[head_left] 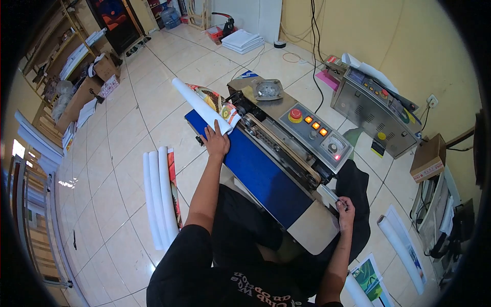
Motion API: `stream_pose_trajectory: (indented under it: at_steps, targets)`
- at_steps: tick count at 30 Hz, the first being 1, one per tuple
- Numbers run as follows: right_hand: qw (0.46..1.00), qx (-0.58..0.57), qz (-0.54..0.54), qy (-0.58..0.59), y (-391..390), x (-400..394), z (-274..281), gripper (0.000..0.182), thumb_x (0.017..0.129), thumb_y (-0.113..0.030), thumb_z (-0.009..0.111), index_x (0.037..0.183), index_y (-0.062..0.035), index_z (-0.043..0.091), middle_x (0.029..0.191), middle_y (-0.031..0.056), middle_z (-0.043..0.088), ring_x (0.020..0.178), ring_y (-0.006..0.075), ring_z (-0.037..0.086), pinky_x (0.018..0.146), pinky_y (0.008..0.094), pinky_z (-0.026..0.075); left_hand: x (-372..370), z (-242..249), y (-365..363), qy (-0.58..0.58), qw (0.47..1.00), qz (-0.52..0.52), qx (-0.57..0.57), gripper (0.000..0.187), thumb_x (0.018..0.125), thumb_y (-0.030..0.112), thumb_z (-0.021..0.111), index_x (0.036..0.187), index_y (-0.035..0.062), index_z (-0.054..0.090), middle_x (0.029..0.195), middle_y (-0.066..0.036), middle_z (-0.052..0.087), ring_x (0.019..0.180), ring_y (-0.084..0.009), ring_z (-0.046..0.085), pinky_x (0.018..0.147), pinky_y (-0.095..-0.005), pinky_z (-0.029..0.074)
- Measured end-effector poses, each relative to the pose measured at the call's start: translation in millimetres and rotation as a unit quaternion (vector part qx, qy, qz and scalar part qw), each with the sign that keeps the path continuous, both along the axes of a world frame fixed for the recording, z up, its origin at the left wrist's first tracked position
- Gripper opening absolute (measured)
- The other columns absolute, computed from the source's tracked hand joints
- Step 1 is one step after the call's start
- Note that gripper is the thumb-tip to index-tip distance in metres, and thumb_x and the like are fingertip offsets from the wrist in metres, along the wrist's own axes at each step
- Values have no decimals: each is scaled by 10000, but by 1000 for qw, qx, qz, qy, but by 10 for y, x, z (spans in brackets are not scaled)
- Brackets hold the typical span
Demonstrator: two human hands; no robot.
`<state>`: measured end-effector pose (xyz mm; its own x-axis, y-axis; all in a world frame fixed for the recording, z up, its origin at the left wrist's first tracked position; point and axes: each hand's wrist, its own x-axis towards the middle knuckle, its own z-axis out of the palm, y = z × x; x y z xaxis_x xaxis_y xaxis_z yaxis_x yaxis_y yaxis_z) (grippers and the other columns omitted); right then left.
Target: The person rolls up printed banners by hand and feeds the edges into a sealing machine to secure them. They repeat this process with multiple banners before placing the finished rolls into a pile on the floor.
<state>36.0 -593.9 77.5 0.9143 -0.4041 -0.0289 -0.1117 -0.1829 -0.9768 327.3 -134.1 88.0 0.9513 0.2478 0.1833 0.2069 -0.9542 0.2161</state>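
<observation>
My left hand (pixel 217 141) lies on the near end of a rolled white sheet with a colourful printed side (pixel 200 106), its fingers spread. That roll rests across the far end of a blue conveyor belt (pixel 266 179), beside the sealing machine's rollers. My right hand (pixel 346 209) is closed around a slim pale tool with a metallic handle (pixel 330 195), whose exact kind I cannot make out. It is beside the near end of the sealing machine (pixel 276 138), close to the control panel (pixel 318 134), which has lit orange buttons and a red knob.
Several white rolls (pixel 159 197) lie on the tiled floor at left. A second metal machine (pixel 376 110) stands by the wall, near a cardboard box (pixel 428 157). Printed rolls (pixel 401 250) lie at lower right. A paper stack (pixel 242 41) is at the back.
</observation>
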Motion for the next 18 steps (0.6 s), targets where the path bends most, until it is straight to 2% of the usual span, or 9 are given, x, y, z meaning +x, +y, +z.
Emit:
stream_pose_trajectory:
  at_steps: [4, 7, 12, 13, 14, 16, 17, 18]
  targets:
    - [1000, 15, 2, 17, -18, 3, -17, 179, 861, -138, 665, 1000, -27, 643, 872, 6, 613, 862, 115, 555, 813, 261, 439, 78, -11, 84, -3, 1000, -1, 7, 762, 896, 312, 522, 1536, 132, 149, 1507, -284, 293, 1431, -412, 231, 1134, -631, 126]
    - [1000, 18, -1, 19, -15, 6, -18, 175, 861, -129, 663, 1002, -28, 643, 879, 7, 616, 874, 114, 558, 822, 262, 441, 155, -37, 154, -32, 999, 9, -5, 737, 884, 270, 524, 1530, 165, 184, 1485, -273, 338, 1406, -418, 287, 1126, -628, 163]
    - [1000, 12, 0, 19, -23, -1, -16, 187, 866, -149, 670, 1003, -25, 642, 888, 13, 618, 872, 121, 560, 823, 270, 444, 349, -159, 368, -63, 997, 12, -53, 758, 848, 183, 528, 1528, 187, 191, 1464, -243, 380, 1412, -357, 300, 1129, -607, 167]
    - [1000, 12, 7, 17, -26, -2, -20, 187, 866, -149, 670, 1003, -25, 642, 888, 13, 618, 872, 121, 560, 823, 270, 444, 366, -223, 399, -150, 988, 14, -18, 717, 840, 151, 516, 1509, 141, 256, 1342, -276, 497, 1291, -377, 460, 1068, -569, 315]
    - [1000, 3, 0, 21, -39, -11, -40, 193, 870, -167, 672, 1000, -26, 642, 888, 13, 617, 870, 124, 555, 820, 274, 443, 415, -255, 467, -153, 988, 23, -15, 717, 840, 151, 516, 1509, 141, 256, 1342, -276, 497, 1291, -377, 460, 1068, -569, 315]
    - [1000, -2, 8, 23, -38, -3, -65, 201, 875, -185, 673, 996, -27, 643, 887, 14, 616, 868, 127, 551, 816, 278, 441, 437, -156, 599, -188, 966, 60, -168, 658, 852, 113, 515, 1477, 91, 314, 1226, -275, 584, 1123, -399, 582, 946, -484, 457]
    - [1000, -15, 8, 9, -42, -8, -67, 206, 880, -202, 672, 988, -29, 644, 884, 11, 614, 866, 127, 543, 811, 280, 438, 396, -115, 594, -197, 953, 136, -187, 602, 845, 76, 506, 1432, 45, 375, 1010, -282, 655, 894, -436, 648, 772, -499, 507]
    - [1000, -28, 8, -6, -46, -7, -71, 213, 885, -220, 670, 980, -31, 644, 882, 9, 611, 863, 127, 535, 806, 283, 435, 356, -69, 635, -201, 947, 164, -191, 565, 852, 80, 507, 1405, 39, 400, 931, -277, 668, 849, -439, 658, 748, -526, 506]
